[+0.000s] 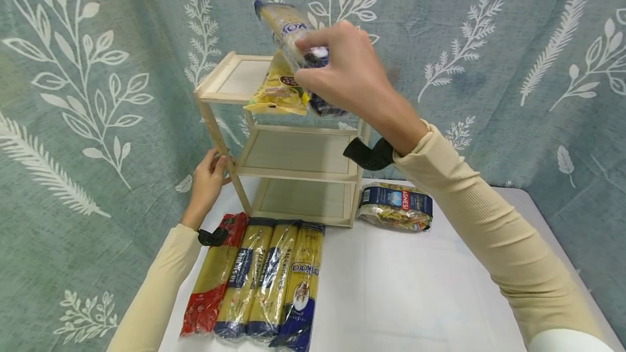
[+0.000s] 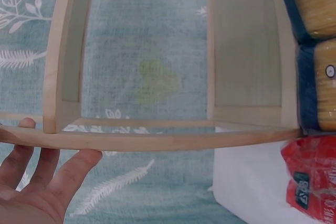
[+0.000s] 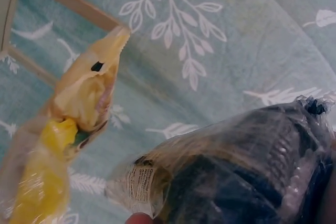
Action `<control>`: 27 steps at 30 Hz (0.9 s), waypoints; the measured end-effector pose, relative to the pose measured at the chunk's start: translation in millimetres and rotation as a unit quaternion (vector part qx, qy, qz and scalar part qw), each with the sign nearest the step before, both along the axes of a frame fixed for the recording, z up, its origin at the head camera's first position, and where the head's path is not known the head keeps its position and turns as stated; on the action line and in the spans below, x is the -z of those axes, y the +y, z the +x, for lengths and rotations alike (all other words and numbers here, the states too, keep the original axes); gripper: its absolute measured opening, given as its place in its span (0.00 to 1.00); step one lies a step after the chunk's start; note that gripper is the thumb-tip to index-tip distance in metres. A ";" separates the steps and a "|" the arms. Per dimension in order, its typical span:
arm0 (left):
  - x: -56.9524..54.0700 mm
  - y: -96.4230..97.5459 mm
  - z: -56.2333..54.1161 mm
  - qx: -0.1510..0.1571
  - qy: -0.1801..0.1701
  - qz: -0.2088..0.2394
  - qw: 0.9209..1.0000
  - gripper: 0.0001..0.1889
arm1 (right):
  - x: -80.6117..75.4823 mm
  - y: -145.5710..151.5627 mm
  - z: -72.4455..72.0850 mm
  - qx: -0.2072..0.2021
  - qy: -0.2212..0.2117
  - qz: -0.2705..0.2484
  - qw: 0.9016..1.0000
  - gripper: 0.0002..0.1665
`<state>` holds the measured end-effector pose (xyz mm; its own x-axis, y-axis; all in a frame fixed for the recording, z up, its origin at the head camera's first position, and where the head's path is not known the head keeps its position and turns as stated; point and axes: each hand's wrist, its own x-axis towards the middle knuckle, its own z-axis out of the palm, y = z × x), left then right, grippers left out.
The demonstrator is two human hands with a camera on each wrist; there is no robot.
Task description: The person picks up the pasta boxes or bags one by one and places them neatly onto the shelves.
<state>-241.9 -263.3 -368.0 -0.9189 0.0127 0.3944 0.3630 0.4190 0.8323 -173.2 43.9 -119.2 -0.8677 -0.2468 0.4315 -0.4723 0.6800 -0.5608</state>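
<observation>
My right hand grips a clear-and-blue pack of pasta above the top of a small wooden shelf rack. The pack is tilted, and its crinkled blue end fills much of the right wrist view. Just below it, a yellow bag lies on the top shelf with its end over the front edge; its contents cannot be made out. At the rack's left side my left hand holds the front post, some fingers passing behind the wood.
On the white table before the rack lie a red noodle pack, two spaghetti packs and an Ankara pasta pack, side by side. An Agnesi pasta bag lies right of the rack. Patterned curtains hang close behind.
</observation>
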 end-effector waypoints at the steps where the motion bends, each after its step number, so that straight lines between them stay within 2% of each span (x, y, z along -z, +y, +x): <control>1: -0.6 -0.7 -0.1 0.000 0.001 -0.001 1.000 0.20 | -2.4 -4.1 -2.7 0.004 -0.003 0.005 1.000 0.27; 9: -0.2 -4.7 4.8 0.001 -0.001 0.005 1.000 0.19 | -16.0 -36.5 -31.6 0.004 -0.030 0.010 0.999 0.27; 14: 2.5 -7.4 7.5 0.002 0.004 0.003 1.000 0.20 | -16.5 -55.5 -45.1 -0.006 -0.028 0.021 0.999 0.08; 17: 1.8 -8.4 6.6 0.001 0.009 0.015 1.000 0.19 | -15.5 -65.9 -49.5 -0.015 -0.032 0.022 0.999 0.17; 19: 0.4 -7.4 5.2 0.003 0.012 0.025 1.000 0.18 | -14.2 -71.8 -52.4 -0.017 -0.047 0.013 0.999 0.18; 24: -1.3 -2.1 1.2 0.011 0.010 0.038 0.999 0.17 | -9.4 -88.4 -58.2 0.013 -0.064 0.002 0.998 0.19; 27: -0.9 -1.8 0.3 0.013 0.007 0.037 0.999 0.17 | -6.9 -102.3 -57.5 0.032 -0.068 0.022 0.997 0.15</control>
